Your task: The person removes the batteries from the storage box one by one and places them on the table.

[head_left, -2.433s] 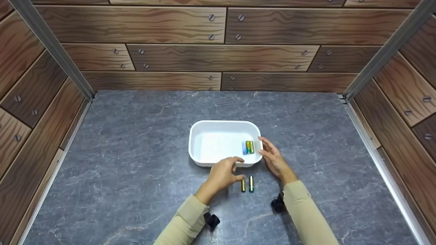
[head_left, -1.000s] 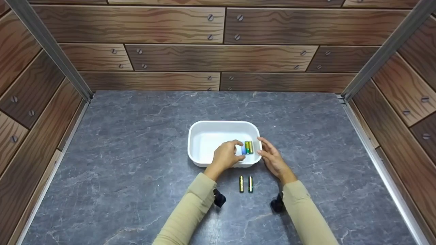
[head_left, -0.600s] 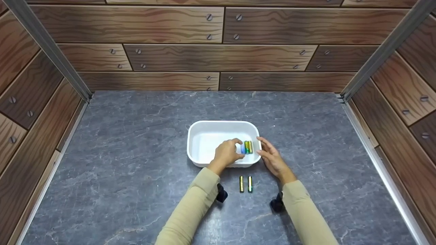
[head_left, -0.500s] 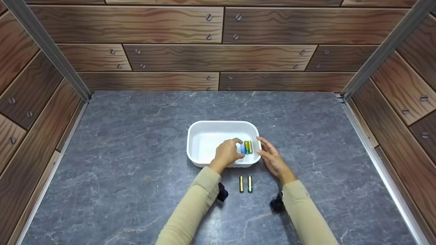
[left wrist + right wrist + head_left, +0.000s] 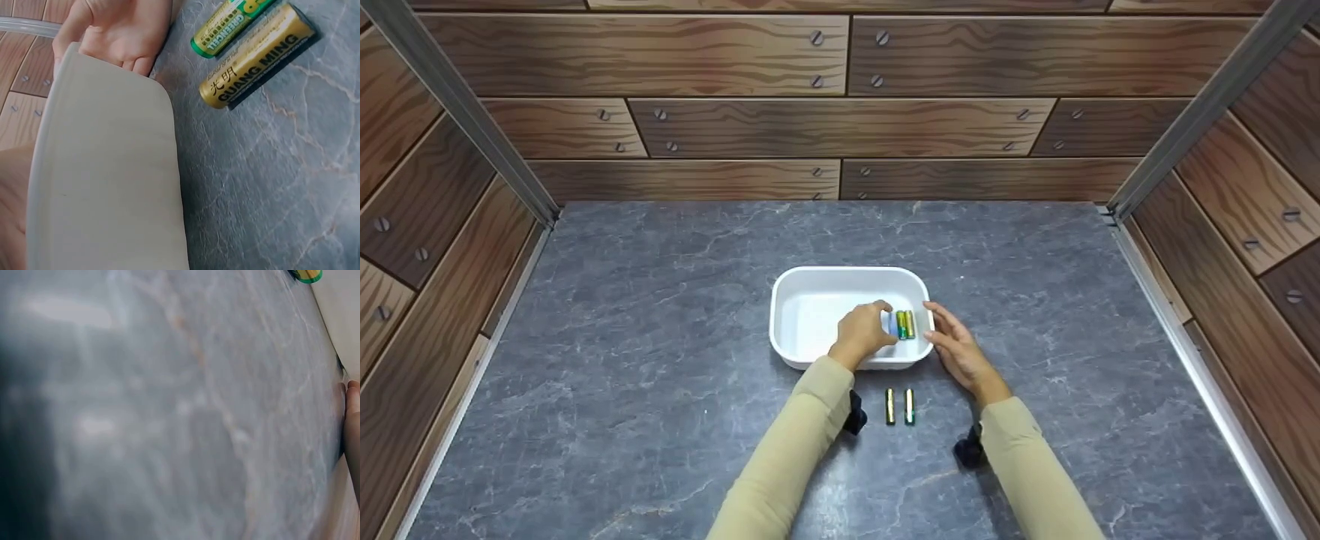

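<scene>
A white plastic tub (image 5: 810, 358) stands mid-table. Within it my left hand (image 5: 861, 330) has thumb and finger curved round the two ends of a blue battery (image 5: 893, 325). Right of that lie a green-and-gold battery (image 5: 901, 325) and a gold battery (image 5: 910, 324), side by side. My right hand (image 5: 960, 352) holds the tub's right end, fingertips at the rim; in the left wrist view this right hand (image 5: 126, 31) wraps the tub's end. In front of the tub, a gold "Guang Ming" battery (image 5: 256, 59) and a green "Greencell" battery (image 5: 228, 28) lie parallel on the table.
The table (image 5: 660, 360) is grey and marble-patterned. Wood-print panels (image 5: 735, 127) stand behind it and at both sides, with metal rails along the side edges (image 5: 1200, 375). The right wrist view is mostly blurred table (image 5: 169, 410).
My left hand has left the gold battery on the table and gone forward into the tub, then closer round the blue battery. My right hand keeps its place at the tub's end.
</scene>
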Action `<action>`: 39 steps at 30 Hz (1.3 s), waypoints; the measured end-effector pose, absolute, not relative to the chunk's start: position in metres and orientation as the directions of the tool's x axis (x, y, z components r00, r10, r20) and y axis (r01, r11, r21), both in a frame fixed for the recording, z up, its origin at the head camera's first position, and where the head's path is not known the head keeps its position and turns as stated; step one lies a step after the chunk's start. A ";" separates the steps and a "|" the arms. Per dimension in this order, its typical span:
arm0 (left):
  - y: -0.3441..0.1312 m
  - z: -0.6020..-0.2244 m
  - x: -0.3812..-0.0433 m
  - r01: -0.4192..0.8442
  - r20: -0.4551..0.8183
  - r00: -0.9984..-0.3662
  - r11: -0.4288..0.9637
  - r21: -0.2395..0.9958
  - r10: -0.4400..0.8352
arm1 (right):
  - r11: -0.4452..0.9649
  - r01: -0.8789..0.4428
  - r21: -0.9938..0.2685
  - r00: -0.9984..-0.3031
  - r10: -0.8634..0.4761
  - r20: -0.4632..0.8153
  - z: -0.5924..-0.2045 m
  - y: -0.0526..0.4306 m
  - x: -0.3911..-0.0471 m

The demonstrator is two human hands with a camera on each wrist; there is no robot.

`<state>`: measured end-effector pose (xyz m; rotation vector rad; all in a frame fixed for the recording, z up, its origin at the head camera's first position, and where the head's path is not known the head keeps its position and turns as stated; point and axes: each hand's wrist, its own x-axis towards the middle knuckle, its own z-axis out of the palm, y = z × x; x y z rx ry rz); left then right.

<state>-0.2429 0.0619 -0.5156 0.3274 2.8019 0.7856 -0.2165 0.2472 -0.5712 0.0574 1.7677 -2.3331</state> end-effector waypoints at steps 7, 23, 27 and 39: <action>0.068 -0.517 -0.248 0.117 -0.200 -0.947 0.850 0.513 0.251 | -0.257 0.184 -0.949 -0.978 -0.143 -0.151 -0.572 0.248 -0.216; 0.072 -0.520 -0.251 0.100 -0.259 -0.936 0.888 0.448 0.237 | -0.262 0.171 -0.950 -0.982 -0.121 -0.143 -0.572 0.247 -0.216; 0.070 -0.518 -0.250 0.111 -0.264 -0.933 0.893 0.436 0.245 | -0.260 0.174 -0.950 -0.980 -0.138 -0.142 -0.573 0.247 -0.217; 0.065 -0.507 -0.255 0.091 -0.292 -0.927 0.895 0.437 0.237 | -0.250 0.187 -0.950 -0.977 -0.148 -0.154 -0.573 0.247 -0.217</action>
